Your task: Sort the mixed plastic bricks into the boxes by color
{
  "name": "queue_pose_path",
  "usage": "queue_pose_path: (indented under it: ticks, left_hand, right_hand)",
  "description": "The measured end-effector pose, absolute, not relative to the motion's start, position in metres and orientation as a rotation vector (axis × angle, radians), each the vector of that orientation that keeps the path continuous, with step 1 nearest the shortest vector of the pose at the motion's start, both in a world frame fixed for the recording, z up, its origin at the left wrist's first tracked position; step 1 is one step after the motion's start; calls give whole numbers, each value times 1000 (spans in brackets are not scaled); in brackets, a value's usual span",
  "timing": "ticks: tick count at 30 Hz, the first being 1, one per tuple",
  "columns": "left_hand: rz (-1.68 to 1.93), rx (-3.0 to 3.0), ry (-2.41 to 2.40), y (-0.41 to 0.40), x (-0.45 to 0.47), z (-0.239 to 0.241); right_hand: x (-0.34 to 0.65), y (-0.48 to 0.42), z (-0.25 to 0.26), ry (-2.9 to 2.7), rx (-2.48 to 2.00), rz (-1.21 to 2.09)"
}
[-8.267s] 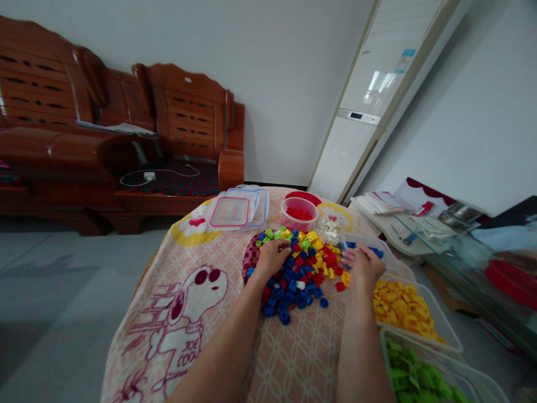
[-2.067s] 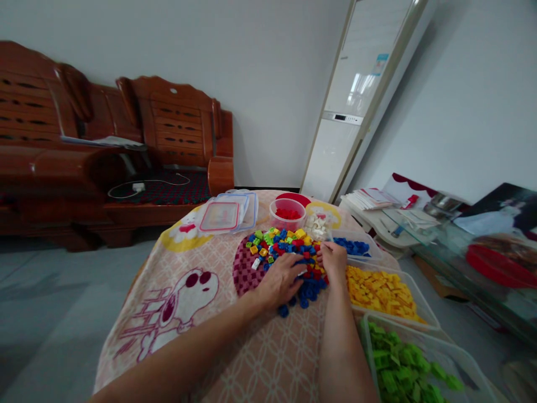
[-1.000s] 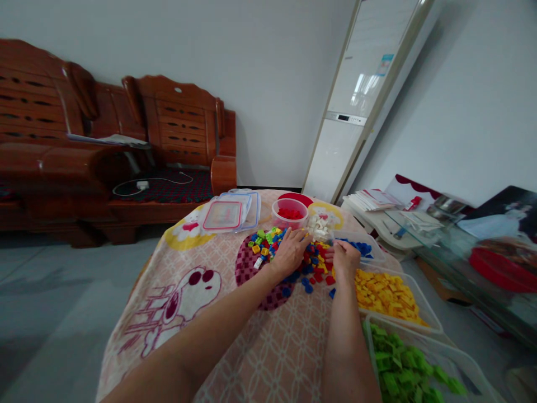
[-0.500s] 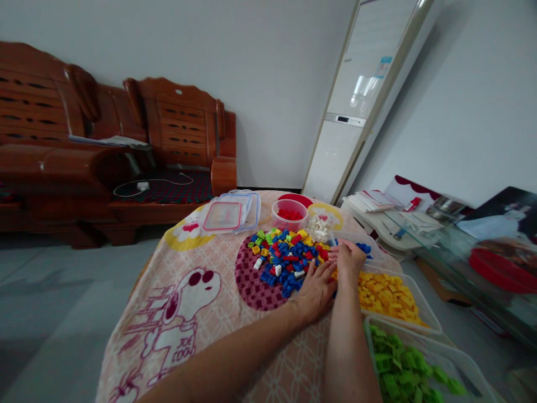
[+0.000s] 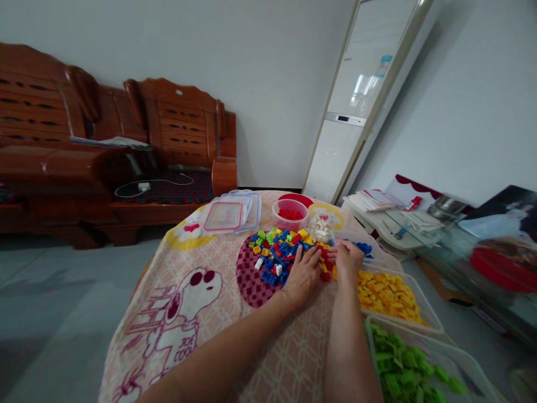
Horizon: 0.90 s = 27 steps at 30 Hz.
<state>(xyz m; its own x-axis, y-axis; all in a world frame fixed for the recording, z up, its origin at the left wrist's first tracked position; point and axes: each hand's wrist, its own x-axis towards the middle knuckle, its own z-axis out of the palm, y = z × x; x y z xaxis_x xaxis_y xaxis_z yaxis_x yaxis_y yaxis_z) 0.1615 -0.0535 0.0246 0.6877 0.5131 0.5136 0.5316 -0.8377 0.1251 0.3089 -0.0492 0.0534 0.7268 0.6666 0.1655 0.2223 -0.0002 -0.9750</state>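
A mixed pile of toy building bricks [image 5: 272,254] in blue, red, yellow, green and white lies on the table. My left hand [image 5: 304,275] rests on its near right side, palm down with fingers spread. Just right of it, my right hand [image 5: 349,258] has its fingers curled together at the near left edge of a clear container with blue bricks [image 5: 364,247]. What those fingers hold, if anything, is hidden. Yellow bricks [image 5: 388,295] fill a clear container below that hand, and green bricks [image 5: 403,358] lie in another nearer me.
Behind the pile stand a round tub [image 5: 289,223] of red bricks and a heap of white bricks [image 5: 319,228]. Several container lids [image 5: 224,216] lie at the back left. A patterned cloth [image 5: 277,347] covers the table. A glass table [image 5: 444,263] stands to the right.
My left hand has shifted left and away from me, farther over the brick pile, covering blue bricks there. My right hand has stayed in nearly the same place.
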Motion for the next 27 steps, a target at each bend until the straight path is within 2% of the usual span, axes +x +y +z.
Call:
queue_pose_path:
  ticks: [6,13,17,22,27]
  left_hand:
    - [-1090,-2845,-1081,-31,142,43]
    - [-1313,-2739,-1271,-20,124,44]
    - [-1559,-2539,-1406,-10,102,44]
    - [-1768,-2360,-1713,8,73,31]
    - [-1783,-2311,-1910,14,68,12]
  right_hand:
    - [305,-45,45,-843,-1615,447]
    - [300,-38,34,-1015,-1726,440]
    - [294,-41,40,-999,-1739,483]
    - [283,-51,58,-1123,-1742,566]
    - [270,-53,61,-1383,-1760,639]
